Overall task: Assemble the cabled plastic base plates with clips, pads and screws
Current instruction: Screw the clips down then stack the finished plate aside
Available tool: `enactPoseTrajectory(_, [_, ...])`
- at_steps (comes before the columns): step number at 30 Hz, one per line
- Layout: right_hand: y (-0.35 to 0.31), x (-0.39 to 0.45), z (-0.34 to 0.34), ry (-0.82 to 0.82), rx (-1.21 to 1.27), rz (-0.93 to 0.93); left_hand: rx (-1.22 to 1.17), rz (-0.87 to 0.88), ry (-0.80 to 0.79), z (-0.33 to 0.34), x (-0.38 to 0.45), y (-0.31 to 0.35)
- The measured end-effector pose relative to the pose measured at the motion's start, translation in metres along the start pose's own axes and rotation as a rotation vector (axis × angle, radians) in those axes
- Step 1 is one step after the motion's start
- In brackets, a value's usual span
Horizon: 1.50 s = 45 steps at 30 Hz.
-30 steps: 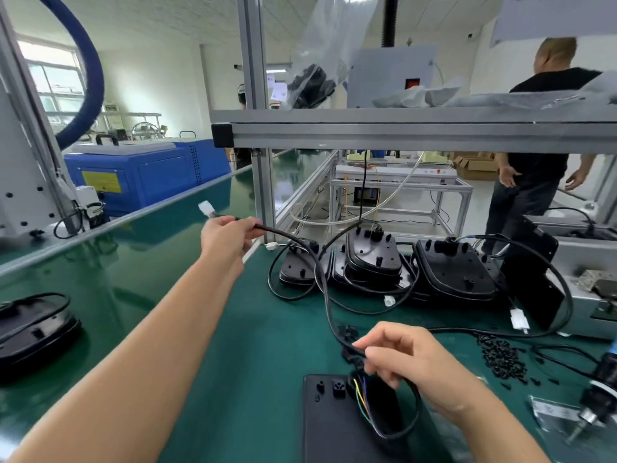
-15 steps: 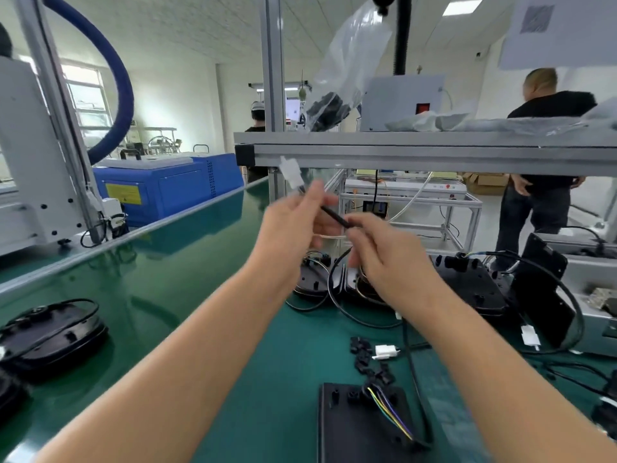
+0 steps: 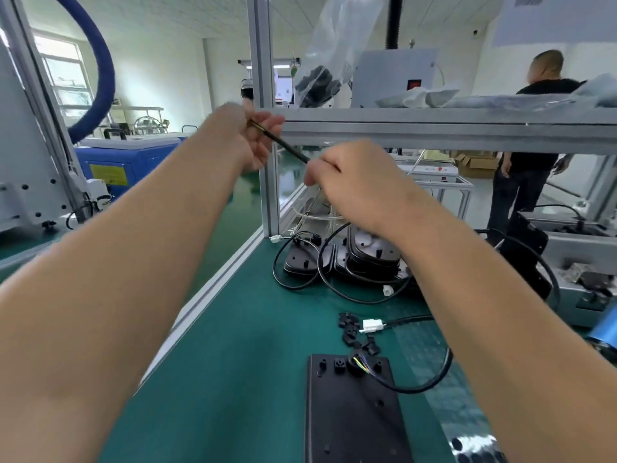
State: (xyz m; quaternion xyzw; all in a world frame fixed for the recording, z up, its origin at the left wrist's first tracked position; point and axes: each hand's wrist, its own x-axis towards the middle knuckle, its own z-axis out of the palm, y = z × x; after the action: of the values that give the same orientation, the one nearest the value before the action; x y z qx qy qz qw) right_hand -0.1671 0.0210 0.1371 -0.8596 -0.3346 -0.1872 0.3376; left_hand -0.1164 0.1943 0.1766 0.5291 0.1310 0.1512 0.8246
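Both hands are raised in front of the shelf rail and hold one black cable [image 3: 287, 148] stretched between them. My left hand [image 3: 245, 140] pinches its upper end; my right hand [image 3: 354, 182] grips it lower down. A flat black base plate [image 3: 354, 416] lies on the green mat near me, with coloured wires and a black cable [image 3: 430, 384] leaving its top edge. Several small black clips [image 3: 349, 329] lie beyond the plate, next to a white connector [image 3: 372, 326]. A stack of cabled black bases [image 3: 354, 259] sits further back.
An aluminium post [image 3: 267, 135] and a shelf rail [image 3: 434, 132] cross just behind my hands. A blue screwdriver [image 3: 604, 329] shows at the right edge. A sheet of black pads [image 3: 474, 446] lies right of the plate. A person in black stands at the back right.
Both hands rose from the table with the cable. The right hand left the plate and joined the left, then the two moved apart along the cable.
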Motion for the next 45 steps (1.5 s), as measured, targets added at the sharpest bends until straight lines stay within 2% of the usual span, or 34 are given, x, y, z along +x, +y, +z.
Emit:
enactPoseTrajectory(3, [-0.018, 0.002, -0.012, -0.012, -0.054, 0.001, 0.034, 0.032, 0.039, 0.003, 0.008, 0.016])
enactPoseTrajectory(6, [-0.03, -0.002, -0.025, -0.021, -0.169, -0.023, -0.086, 0.09, 0.156, -0.007, 0.024, 0.039])
enactPoseTrajectory(8, [-0.033, -0.013, -0.03, -0.042, -0.067, -0.023, -0.134, 0.105, 0.2, -0.024, 0.038, 0.056])
enactPoseTrajectory(10, [-0.035, -0.025, -0.026, -0.057, 0.073, -0.031, -0.067, 0.109, 0.189, -0.035, 0.047, 0.058])
enactPoseTrajectory(16, [-0.019, -0.051, -0.005, -0.093, 0.184, 0.013, 0.068, 0.051, 0.26, -0.054, 0.06, 0.024])
enactPoseTrajectory(18, [-0.012, -0.062, 0.002, -0.13, 0.205, 0.024, 0.116, 0.047, 0.239, -0.055, 0.062, 0.016])
enactPoseTrajectory(20, [-0.007, -0.074, 0.005, -0.19, 0.331, 0.013, 0.128, 0.05, 0.238, -0.054, 0.062, 0.006])
enactPoseTrajectory(22, [0.005, -0.092, 0.002, -0.313, 0.497, -0.009, 0.154, 0.033, 0.211, -0.059, 0.063, -0.006])
enactPoseTrajectory(24, [0.035, -0.114, 0.002, -0.422, 0.54, 0.003, 0.292, -0.054, 0.147, -0.073, 0.06, -0.025])
enactPoseTrajectory(28, [0.097, -0.151, 0.03, -0.536, 0.228, 0.137, 0.665, -0.334, 0.005, -0.105, 0.048, -0.096])
enactPoseTrajectory(30, [0.11, -0.162, 0.047, -0.579, 0.138, 0.136, 0.724, -0.426, -0.05, -0.108, 0.042, -0.135])
enactPoseTrajectory(32, [0.115, -0.169, 0.058, -0.545, 0.115, 0.109, 0.796, -0.447, -0.114, -0.109, 0.035, -0.167])
enactPoseTrajectory(36, [0.119, -0.182, 0.06, -0.423, -0.03, -0.008, 1.133, -0.173, -0.138, -0.11, 0.02, -0.201])
enactPoseTrajectory(40, [0.121, -0.191, 0.054, -0.416, 0.002, 0.017, 1.493, 0.138, -0.123, -0.099, 0.002, -0.209])
enactPoseTrajectory(43, [0.124, -0.187, 0.056, -0.378, 0.051, 0.054, 1.466, 0.409, -0.212, -0.08, -0.019, -0.214])
enactPoseTrajectory(45, [0.125, -0.186, 0.06, -0.351, 0.087, 0.068, 1.409, 0.446, -0.364, -0.065, -0.032, -0.222])
